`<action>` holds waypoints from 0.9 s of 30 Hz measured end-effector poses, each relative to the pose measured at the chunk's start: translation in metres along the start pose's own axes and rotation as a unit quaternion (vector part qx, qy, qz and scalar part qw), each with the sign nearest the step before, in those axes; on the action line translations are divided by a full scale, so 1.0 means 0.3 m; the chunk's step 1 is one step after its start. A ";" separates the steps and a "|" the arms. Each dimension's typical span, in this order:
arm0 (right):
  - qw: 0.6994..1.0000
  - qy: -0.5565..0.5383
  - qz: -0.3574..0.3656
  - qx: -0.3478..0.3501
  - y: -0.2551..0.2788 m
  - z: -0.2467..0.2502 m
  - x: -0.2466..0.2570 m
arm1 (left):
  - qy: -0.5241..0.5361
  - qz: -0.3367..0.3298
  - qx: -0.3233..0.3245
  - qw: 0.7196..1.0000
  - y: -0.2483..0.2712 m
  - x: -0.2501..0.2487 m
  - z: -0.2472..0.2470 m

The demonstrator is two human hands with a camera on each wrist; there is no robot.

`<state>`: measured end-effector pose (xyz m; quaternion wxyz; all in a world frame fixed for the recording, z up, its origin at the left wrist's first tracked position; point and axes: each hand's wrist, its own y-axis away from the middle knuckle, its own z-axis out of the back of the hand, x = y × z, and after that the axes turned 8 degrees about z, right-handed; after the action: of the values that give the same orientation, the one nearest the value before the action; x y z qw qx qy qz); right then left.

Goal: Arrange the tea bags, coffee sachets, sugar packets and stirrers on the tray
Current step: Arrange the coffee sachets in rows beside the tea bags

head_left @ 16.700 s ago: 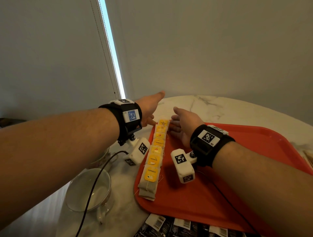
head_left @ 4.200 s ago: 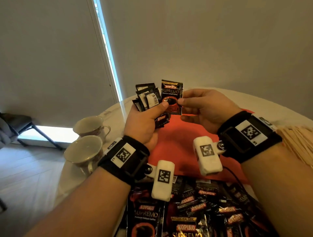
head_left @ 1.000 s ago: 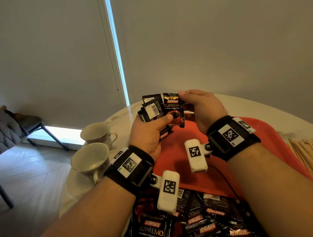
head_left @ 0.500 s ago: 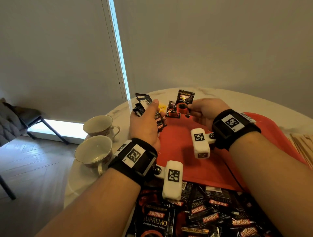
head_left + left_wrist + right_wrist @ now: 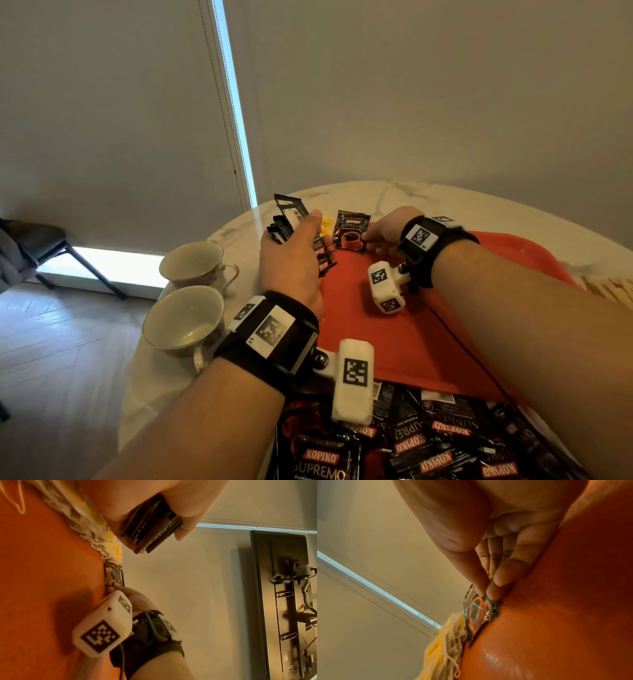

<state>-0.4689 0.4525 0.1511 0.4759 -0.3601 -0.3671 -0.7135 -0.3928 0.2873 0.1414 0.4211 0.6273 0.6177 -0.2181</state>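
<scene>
My right hand (image 5: 385, 231) pinches the near edge of one coffee sachet (image 5: 351, 232) between thumb and fingertips (image 5: 493, 592), lowering it flat onto the far end of the red tray (image 5: 411, 329). I judge it is held by its edge so that the packet can be laid face up and squared before release. It lies just beside the row of tea bags (image 5: 96, 534), probably starting a second row parallel to the first.

My left hand (image 5: 294, 260) is clamped round a fanned stack of sachets (image 5: 289, 219), thumb on top, hovering above the tray's left side (a magazine, in effect, from which the right hand draws one packet at a time). The left wrist view shows the stack's serrated ends (image 5: 161, 536) protruding below the fingers.

Legible print: the placed sachet reads "SUPREMO" under a red brand band, with a red cup pictured. The loose pile of sachets (image 5: 428, 442) at the near edge, partly on the tray, reads "KOPIKO" and "SUPREMO"; a barcode shows on the back of one held packet. The tea bags carry yellow tags whose wording is too small to read.

Two empty cups (image 5: 186, 318) stand on the marble table (image 5: 394, 195) left of the tray. Wooden stirrers (image 5: 609, 287) lie off the tray at the right; no sugar packets are visible.
</scene>
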 end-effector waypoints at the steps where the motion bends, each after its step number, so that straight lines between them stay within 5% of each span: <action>1: 1.000 0.007 0.001 -0.003 -0.005 -0.001 0.000 | -0.002 0.000 0.000 1.000 -0.001 0.000 0.001; 11: 0.997 0.072 0.005 0.004 -0.017 -0.018 0.012 | -0.004 -0.002 0.007 1.000 0.008 -0.001 0.001; 21: 0.999 -0.039 -0.013 0.028 0.037 0.010 0.002 | 0.025 0.021 0.026 0.999 0.015 -0.005 -0.008; 27: 0.977 -0.185 0.060 0.088 0.186 0.061 0.035 | -0.036 -0.003 0.032 0.999 0.029 0.009 -0.015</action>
<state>-0.4163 0.4486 0.1791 0.4716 -0.4643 -0.4878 -0.5693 -0.3853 0.2934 0.1439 0.4220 0.6302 0.5969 -0.2618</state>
